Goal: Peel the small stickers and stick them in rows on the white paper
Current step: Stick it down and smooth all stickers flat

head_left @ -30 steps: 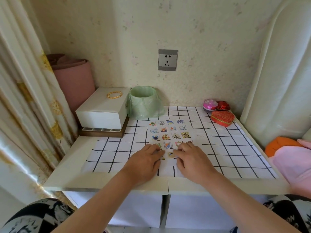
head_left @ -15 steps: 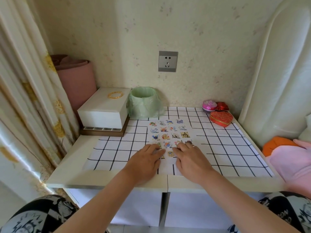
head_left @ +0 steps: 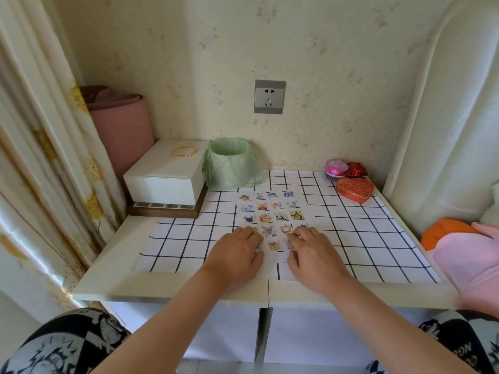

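Observation:
A white paper point(head_left: 310, 214) lies on the checked tablecloth point(head_left: 359, 233) in the middle of the table. Several small cartoon stickers point(head_left: 272, 209) sit on it in rows of several each. A lone sticker point(head_left: 273, 245) shows in the lowest row, between my hands. My left hand point(head_left: 237, 252) rests flat on the paper's near left part, fingers relaxed. My right hand point(head_left: 310, 252) lies on the near right part with its fingers bent down onto the paper. Both hands cover some stickers. Whether either hand pinches a sticker is hidden.
A white box point(head_left: 167, 174) with a gold bangle point(head_left: 185, 151) stands at the back left on a brown tray. A small green-lined bin point(head_left: 229, 163) is beside it. Pink, red and heart-shaped tins point(head_left: 355, 188) sit at the back right. Pink and orange cloth point(head_left: 472, 247) lies at the right edge.
My hands have drawn a little apart, uncovering a sticker in the lowest row between them. The paper has stayed in place.

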{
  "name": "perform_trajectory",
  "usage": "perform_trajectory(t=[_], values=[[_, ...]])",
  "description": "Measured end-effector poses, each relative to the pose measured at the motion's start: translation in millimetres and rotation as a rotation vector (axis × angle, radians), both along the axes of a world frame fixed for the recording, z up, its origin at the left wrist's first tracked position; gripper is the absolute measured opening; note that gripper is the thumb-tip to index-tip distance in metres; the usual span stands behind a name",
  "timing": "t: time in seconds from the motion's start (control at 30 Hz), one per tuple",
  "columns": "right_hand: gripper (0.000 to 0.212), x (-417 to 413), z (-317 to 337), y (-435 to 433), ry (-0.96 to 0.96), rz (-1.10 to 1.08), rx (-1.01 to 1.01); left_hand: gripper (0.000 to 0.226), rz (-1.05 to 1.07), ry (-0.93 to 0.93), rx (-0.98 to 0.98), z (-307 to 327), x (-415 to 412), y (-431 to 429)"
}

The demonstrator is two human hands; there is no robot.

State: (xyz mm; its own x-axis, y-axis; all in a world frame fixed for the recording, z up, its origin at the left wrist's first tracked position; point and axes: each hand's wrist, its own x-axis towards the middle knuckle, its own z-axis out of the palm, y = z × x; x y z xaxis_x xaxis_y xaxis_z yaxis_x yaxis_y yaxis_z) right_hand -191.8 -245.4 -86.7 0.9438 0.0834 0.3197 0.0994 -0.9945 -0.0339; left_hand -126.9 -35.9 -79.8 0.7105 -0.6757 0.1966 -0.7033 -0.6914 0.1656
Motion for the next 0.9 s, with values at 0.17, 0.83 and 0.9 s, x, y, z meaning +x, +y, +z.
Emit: perform_trajectory(t=[0.17, 0.83, 0.9], values=[[0.049, -4.2, -1.1, -5.9, 0.042, -0.084, 0.008, 0.044, -0.030, -0.055, -0.038, 6.1, 6.4, -29.7], [0.058, -1.0, 1.6, -8.7, 0.095, -0.081, -0.003, 0.048, -0.064, -0.018, -0.080, -6.1, -5.5, -52.2], [0.060, -1.3, 1.6, -9.0, 0.094, -0.074, -0.020, 0.049, -0.069, -0.008, -0.079, -4.8, -5.1, -51.7]])
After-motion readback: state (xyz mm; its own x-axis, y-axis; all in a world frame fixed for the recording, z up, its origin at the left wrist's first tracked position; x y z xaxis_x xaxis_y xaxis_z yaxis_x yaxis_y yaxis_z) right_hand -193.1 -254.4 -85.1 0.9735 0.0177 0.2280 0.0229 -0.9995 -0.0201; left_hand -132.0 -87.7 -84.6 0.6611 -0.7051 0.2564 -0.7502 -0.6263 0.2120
